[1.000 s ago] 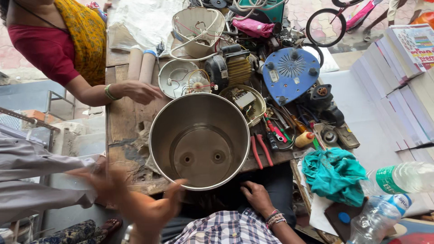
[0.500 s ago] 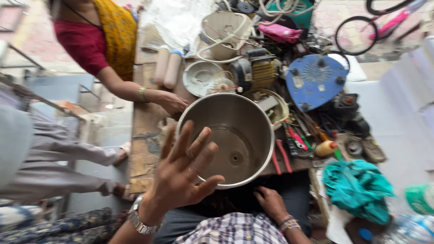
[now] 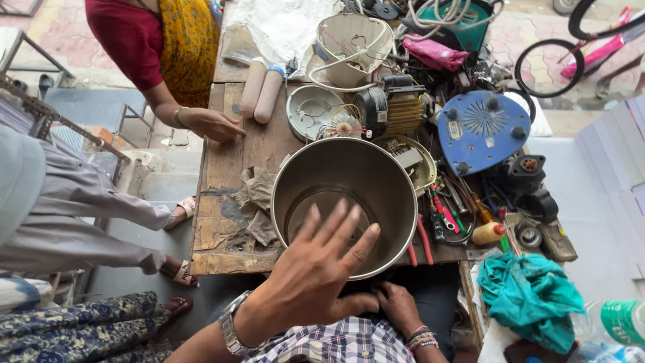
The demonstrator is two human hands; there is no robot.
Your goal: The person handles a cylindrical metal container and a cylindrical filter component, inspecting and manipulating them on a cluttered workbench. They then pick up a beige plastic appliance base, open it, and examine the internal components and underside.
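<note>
the steel pot (image 3: 346,202) stands upright on the wooden surface (image 3: 222,195), mouth up, its near rim overhanging the edge toward the person. the left hand (image 3: 316,275) is spread flat, fingers fanned and grasping nothing, raised over the pot's near rim; the fingertips point to about 1 o'clock, into the mouth. whether the palm touches the rim i cannot tell. the right hand (image 3: 396,306) lies lower, at about 6 o'clock from the pot, curled loosely against the lap just under the rim; it appears to hold nothing, though its fingers are partly hidden. so the pot lies at 12 o'clock from both hands, and the left is the nearer, already above it. the pot's axis runs straight up, so it has no long side to line up with.

around it: crumpled rags (image 3: 259,202) at 9 o'clock, red-handled pliers (image 3: 424,242) at 4 o'clock, a blue cover (image 3: 482,131) at 2 o'clock. another person's hand (image 3: 213,124) rests on the surface at 10 o'clock.
</note>
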